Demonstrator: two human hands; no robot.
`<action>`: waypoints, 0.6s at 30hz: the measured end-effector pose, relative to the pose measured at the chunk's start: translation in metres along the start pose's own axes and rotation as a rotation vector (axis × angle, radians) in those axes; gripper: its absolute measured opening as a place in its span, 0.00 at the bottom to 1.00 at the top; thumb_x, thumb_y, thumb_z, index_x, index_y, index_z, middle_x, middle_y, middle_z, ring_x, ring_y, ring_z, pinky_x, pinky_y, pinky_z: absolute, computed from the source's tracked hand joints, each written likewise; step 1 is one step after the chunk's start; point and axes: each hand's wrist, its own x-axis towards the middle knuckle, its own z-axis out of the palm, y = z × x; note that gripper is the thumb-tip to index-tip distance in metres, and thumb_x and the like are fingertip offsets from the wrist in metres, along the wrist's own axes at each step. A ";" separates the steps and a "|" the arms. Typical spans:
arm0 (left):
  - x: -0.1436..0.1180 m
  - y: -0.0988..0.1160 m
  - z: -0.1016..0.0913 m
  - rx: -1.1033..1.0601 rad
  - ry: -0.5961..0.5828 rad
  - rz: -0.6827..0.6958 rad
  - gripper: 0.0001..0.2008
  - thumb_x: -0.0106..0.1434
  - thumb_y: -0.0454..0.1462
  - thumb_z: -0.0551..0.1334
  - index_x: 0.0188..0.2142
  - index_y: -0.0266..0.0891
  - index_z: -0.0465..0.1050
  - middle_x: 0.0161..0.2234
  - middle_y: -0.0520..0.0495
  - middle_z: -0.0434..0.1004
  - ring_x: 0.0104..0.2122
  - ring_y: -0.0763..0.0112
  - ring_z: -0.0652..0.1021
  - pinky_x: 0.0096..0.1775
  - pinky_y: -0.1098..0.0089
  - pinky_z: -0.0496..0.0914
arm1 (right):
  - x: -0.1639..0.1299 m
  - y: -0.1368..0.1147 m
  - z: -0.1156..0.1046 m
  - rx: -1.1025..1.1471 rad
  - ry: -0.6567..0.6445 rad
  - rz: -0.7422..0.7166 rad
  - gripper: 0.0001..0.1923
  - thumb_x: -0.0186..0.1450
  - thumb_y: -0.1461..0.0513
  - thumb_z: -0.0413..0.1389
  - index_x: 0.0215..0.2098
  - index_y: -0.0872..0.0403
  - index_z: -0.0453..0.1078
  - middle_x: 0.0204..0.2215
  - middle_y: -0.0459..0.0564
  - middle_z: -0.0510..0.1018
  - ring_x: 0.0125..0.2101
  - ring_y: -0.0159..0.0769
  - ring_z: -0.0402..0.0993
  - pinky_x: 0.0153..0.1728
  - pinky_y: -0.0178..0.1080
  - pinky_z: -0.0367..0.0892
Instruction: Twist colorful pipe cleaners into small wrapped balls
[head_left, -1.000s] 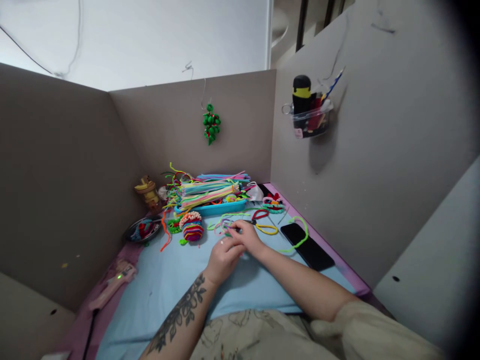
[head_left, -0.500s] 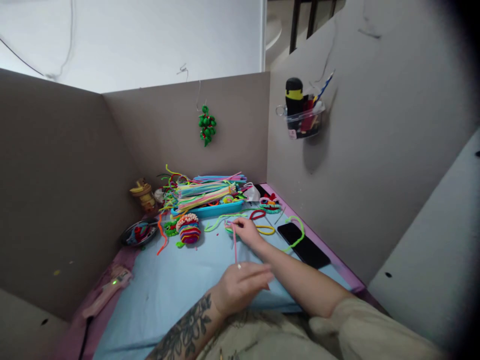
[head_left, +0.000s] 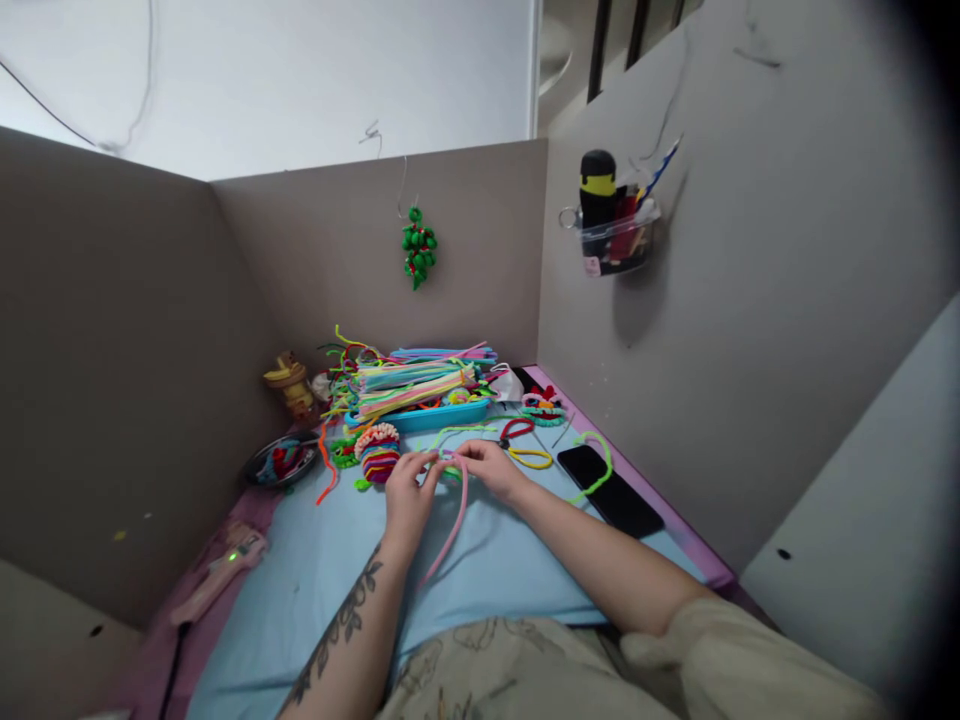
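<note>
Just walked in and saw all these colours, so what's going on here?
A person works at a blue mat. The left hand and right hand pinch a pink pipe cleaner together at its top; it trails toward the person. Behind lie a striped coiled ball, a tray of pipe cleaners and a black phone.

Two hands, one pink pipe cleaner, one crowded craft desk

Two hands, the left hand point(head_left: 406, 495) and the right hand point(head_left: 489, 467), meet on one pink pipe cleaner point(head_left: 453, 520). Beyond the grip: one blue tray point(head_left: 442, 414) with a pile of pipe cleaners too many to count. Left of it: one striped coiled ball point(head_left: 378, 455), one metal dish point(head_left: 279, 462). Right: one black phone point(head_left: 610, 489), one yellow loop point(head_left: 531, 458). On the walls: one green ornament point(head_left: 418, 246), one clear holder point(head_left: 621, 240).
</note>
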 end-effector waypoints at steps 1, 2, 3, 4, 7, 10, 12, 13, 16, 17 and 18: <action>0.000 0.000 0.000 0.016 0.006 0.002 0.11 0.58 0.41 0.60 0.36 0.38 0.77 0.33 0.45 0.72 0.31 0.70 0.73 0.29 0.72 0.66 | 0.000 0.000 0.000 -0.005 -0.010 0.001 0.15 0.50 0.54 0.63 0.25 0.58 0.71 0.20 0.43 0.71 0.23 0.28 0.64 0.28 0.34 0.60; -0.001 0.000 -0.001 0.032 0.009 0.001 0.11 0.58 0.41 0.60 0.36 0.38 0.77 0.32 0.46 0.72 0.31 0.70 0.72 0.29 0.72 0.66 | 0.000 0.000 0.000 -0.010 -0.019 0.001 0.15 0.50 0.54 0.63 0.26 0.58 0.71 0.20 0.43 0.71 0.23 0.27 0.64 0.28 0.34 0.60; -0.001 0.000 -0.001 0.044 0.009 -0.003 0.11 0.58 0.41 0.60 0.36 0.38 0.77 0.31 0.46 0.71 0.31 0.69 0.72 0.30 0.71 0.65 | 0.000 0.001 0.000 -0.017 -0.031 -0.001 0.15 0.51 0.53 0.63 0.26 0.58 0.71 0.20 0.43 0.71 0.23 0.27 0.64 0.28 0.34 0.60; 0.000 0.000 -0.002 0.053 0.004 -0.010 0.11 0.58 0.41 0.60 0.36 0.38 0.77 0.30 0.46 0.70 0.30 0.69 0.72 0.30 0.71 0.65 | 0.001 0.001 -0.001 -0.026 -0.045 -0.006 0.16 0.51 0.53 0.63 0.26 0.58 0.71 0.21 0.43 0.71 0.23 0.28 0.64 0.28 0.33 0.60; 0.001 -0.002 -0.004 0.071 -0.035 -0.031 0.12 0.59 0.42 0.59 0.36 0.38 0.77 0.30 0.47 0.69 0.31 0.69 0.71 0.30 0.71 0.65 | 0.002 0.003 -0.004 -0.044 -0.106 -0.017 0.17 0.52 0.52 0.62 0.27 0.58 0.71 0.21 0.44 0.71 0.23 0.28 0.65 0.27 0.33 0.60; 0.003 -0.004 -0.006 0.066 -0.082 -0.056 0.12 0.58 0.42 0.59 0.35 0.38 0.77 0.29 0.47 0.69 0.31 0.69 0.71 0.31 0.71 0.64 | 0.002 0.003 -0.007 -0.067 -0.149 -0.008 0.17 0.52 0.51 0.62 0.28 0.58 0.71 0.21 0.44 0.71 0.22 0.27 0.64 0.27 0.33 0.59; 0.005 -0.006 -0.007 0.045 -0.123 -0.080 0.12 0.58 0.43 0.59 0.33 0.38 0.77 0.27 0.48 0.68 0.29 0.70 0.70 0.31 0.71 0.63 | 0.002 0.002 -0.008 -0.089 -0.162 -0.007 0.18 0.52 0.51 0.61 0.28 0.59 0.71 0.21 0.44 0.71 0.22 0.27 0.64 0.27 0.33 0.59; 0.005 -0.007 -0.007 0.030 -0.148 -0.093 0.12 0.57 0.43 0.59 0.32 0.38 0.78 0.26 0.49 0.68 0.28 0.70 0.70 0.31 0.71 0.63 | 0.001 0.002 -0.008 -0.101 -0.164 -0.013 0.18 0.53 0.51 0.61 0.28 0.59 0.71 0.21 0.44 0.71 0.23 0.27 0.64 0.27 0.33 0.59; 0.007 -0.011 -0.005 -0.048 -0.202 -0.140 0.12 0.56 0.44 0.60 0.29 0.38 0.78 0.24 0.49 0.69 0.26 0.71 0.69 0.30 0.71 0.63 | 0.001 0.004 -0.008 -0.141 -0.146 -0.041 0.18 0.54 0.51 0.61 0.30 0.58 0.70 0.23 0.45 0.71 0.24 0.28 0.65 0.28 0.33 0.60; 0.007 -0.013 -0.004 -0.085 -0.202 -0.166 0.12 0.55 0.44 0.61 0.29 0.38 0.78 0.24 0.49 0.69 0.26 0.70 0.69 0.29 0.71 0.63 | 0.001 0.005 -0.009 -0.157 -0.137 -0.052 0.17 0.54 0.51 0.60 0.30 0.58 0.70 0.23 0.45 0.71 0.24 0.28 0.65 0.27 0.33 0.60; 0.007 -0.014 -0.003 -0.124 -0.196 -0.196 0.12 0.54 0.44 0.61 0.29 0.38 0.78 0.24 0.48 0.70 0.26 0.70 0.69 0.28 0.71 0.63 | 0.001 0.005 -0.009 -0.172 -0.128 -0.062 0.17 0.54 0.51 0.60 0.30 0.58 0.70 0.23 0.44 0.71 0.24 0.28 0.64 0.27 0.33 0.59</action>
